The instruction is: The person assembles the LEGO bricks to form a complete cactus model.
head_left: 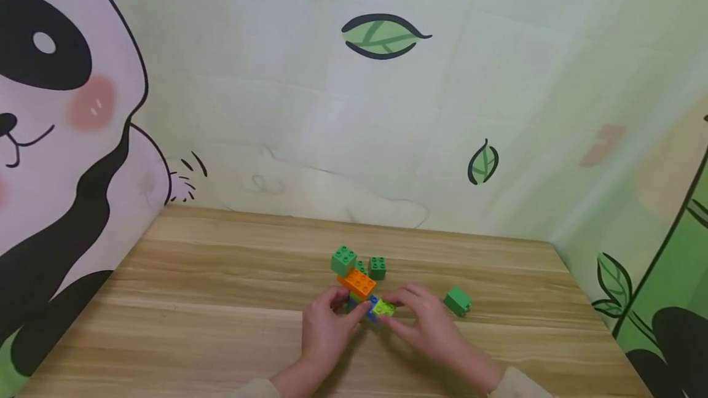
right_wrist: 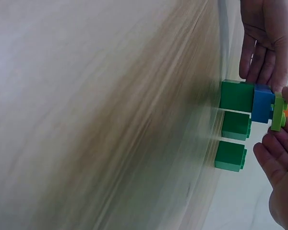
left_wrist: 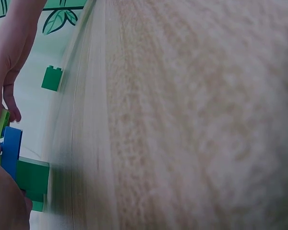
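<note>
A toy brick stack stands on the wooden table, between both hands. In it are a green base brick (right_wrist: 237, 96), a blue brick (right_wrist: 262, 105), an orange brick (head_left: 359, 283) and a raised green brick (head_left: 344, 261) at the far end. My left hand (head_left: 327, 328) holds the stack from the left, its thumb against the blue brick. From the right, my right hand (head_left: 430, 325) pinches a small lime green brick (head_left: 384, 308) between thumb and fingers, on top of the blue brick. Whether the lime brick is fully pressed down, I cannot tell.
A loose green brick (head_left: 458, 301) lies right of my right hand. Behind the stack stands another green brick (head_left: 377, 268), with one more (head_left: 361, 266) partly hidden beside it. A printed cloth backdrop (head_left: 276, 109) rises at the table's (head_left: 193, 287) back edge.
</note>
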Motion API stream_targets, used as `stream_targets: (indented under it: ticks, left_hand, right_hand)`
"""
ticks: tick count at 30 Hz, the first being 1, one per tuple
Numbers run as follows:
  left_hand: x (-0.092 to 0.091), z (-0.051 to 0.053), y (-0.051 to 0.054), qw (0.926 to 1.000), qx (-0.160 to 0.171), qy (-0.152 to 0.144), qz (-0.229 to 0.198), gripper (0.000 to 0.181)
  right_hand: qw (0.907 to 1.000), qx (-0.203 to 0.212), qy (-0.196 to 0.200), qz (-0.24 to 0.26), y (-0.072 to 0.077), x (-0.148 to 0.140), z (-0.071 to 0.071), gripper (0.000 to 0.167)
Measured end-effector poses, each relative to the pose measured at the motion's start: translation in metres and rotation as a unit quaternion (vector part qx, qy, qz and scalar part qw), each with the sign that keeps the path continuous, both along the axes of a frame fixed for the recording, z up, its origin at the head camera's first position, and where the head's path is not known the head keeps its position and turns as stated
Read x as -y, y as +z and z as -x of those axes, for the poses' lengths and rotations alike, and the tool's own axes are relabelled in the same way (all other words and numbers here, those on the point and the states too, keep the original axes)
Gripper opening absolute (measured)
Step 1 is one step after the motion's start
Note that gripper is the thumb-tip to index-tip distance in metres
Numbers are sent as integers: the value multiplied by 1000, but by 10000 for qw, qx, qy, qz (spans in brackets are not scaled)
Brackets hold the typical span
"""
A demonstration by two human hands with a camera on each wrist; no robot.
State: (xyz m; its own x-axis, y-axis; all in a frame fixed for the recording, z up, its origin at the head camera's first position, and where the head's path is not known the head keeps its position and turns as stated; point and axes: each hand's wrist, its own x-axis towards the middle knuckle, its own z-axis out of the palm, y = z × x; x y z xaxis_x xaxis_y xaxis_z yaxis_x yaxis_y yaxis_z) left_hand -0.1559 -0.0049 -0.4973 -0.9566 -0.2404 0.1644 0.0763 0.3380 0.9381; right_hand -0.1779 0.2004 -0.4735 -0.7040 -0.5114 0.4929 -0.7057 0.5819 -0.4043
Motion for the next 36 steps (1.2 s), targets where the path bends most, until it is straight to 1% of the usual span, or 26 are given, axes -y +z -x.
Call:
stream_targets:
  ticks: [5,9,13,19,24,29,36]
  left_hand:
    - [0,0,-1,10000,-32,31,33,32]
    - [0,0,-2,10000,-63,54,20,32]
    - [0,0,-2,9999,-81,63,36,32]
    - [0,1,-3,9999,-64,79,69,32]
    - [0,1,-3,9998,-107,108,117,31]
    - [-1,0,-2,9997,-146,122,152,31]
    - [-1,0,-2,9997,-78,196,151,30]
  right_hand:
    - [9995,282,-85,114,-1,5,2,24]
    - [9994,335,-61,101,2,7,6,21]
    - [9992,384,-47,-30,5,8,8,21]
    - [9972,707,-117,-212,10,10,10,19]
    - [9956,894,-60,-270,12,11,12,19]
    - [9949,953,-55,-318,12,11,12,19]
    - [9932,1118,-93,-328,13,14,13,20]
